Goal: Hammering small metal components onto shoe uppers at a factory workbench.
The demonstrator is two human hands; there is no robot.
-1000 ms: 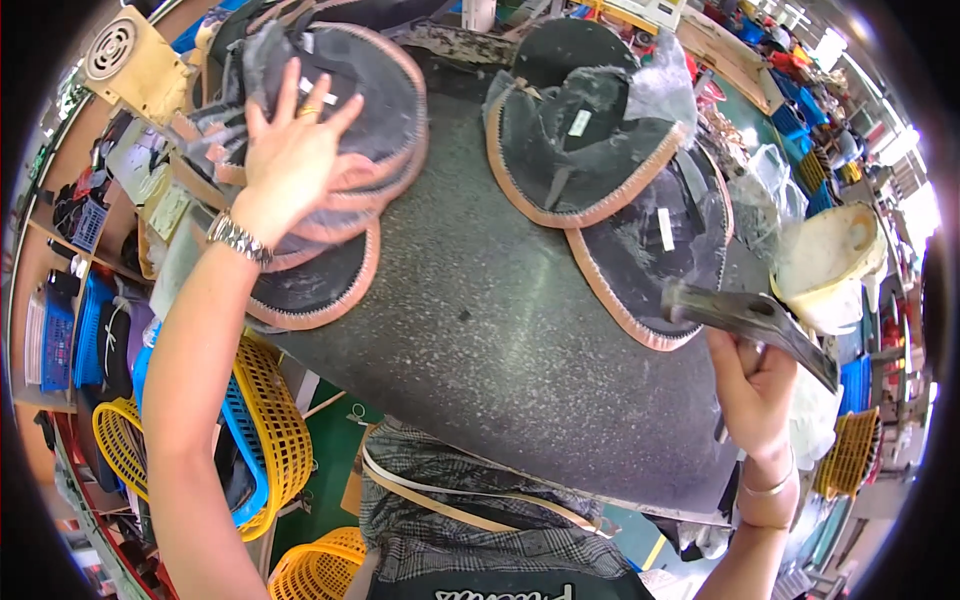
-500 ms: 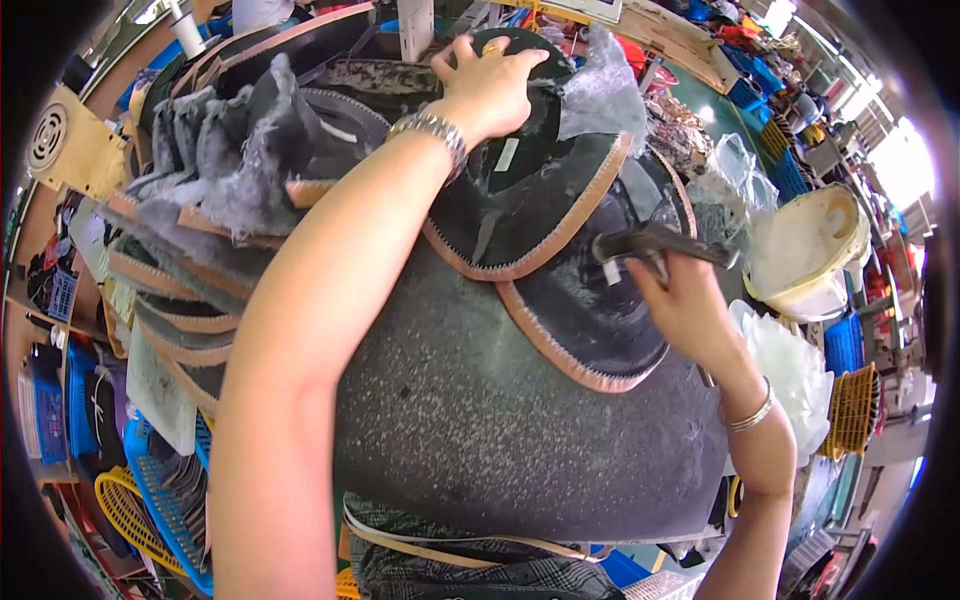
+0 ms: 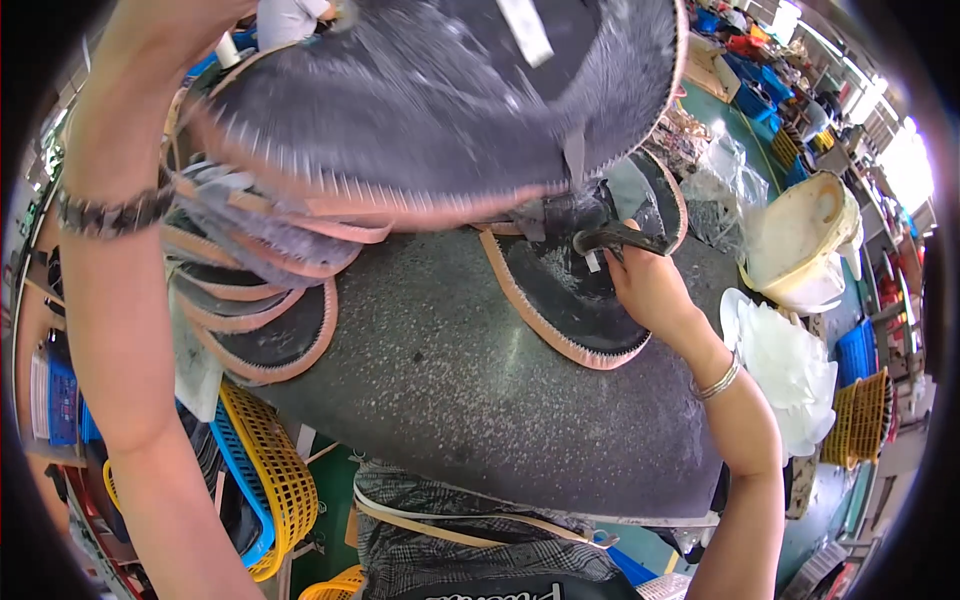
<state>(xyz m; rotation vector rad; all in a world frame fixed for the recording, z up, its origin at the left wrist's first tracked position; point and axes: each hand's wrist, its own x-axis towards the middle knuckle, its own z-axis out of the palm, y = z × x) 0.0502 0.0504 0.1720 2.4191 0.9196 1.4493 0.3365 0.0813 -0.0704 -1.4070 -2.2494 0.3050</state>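
Observation:
Raised close to the view and blurred, a large black piece (image 3: 430, 120) with a pink-tan, toothed rim and a white tag fills the upper middle. My left hand (image 3: 165, 60), above a wristwatch, is at its left end; the fingers run out of view at the top, but the piece hangs from that side. My right hand (image 3: 650, 285) is closed around a hammer (image 3: 625, 240) with a dark, curved head. The hammer is over a second black piece (image 3: 560, 300) of the same kind, lying on the dark speckled work surface (image 3: 450, 400).
Several more rimmed black pieces (image 3: 270, 340) are stacked at the left. Yellow (image 3: 270, 470) and blue baskets stand below them. On the right are white sheets (image 3: 780, 370), a cream container (image 3: 805, 240), clear plastic (image 3: 725, 180) and a brown basket (image 3: 858, 415).
My left arm has swung left and up, and the upper black piece has come off the other one toward the view. My right hand with the hammer has shifted slightly left.

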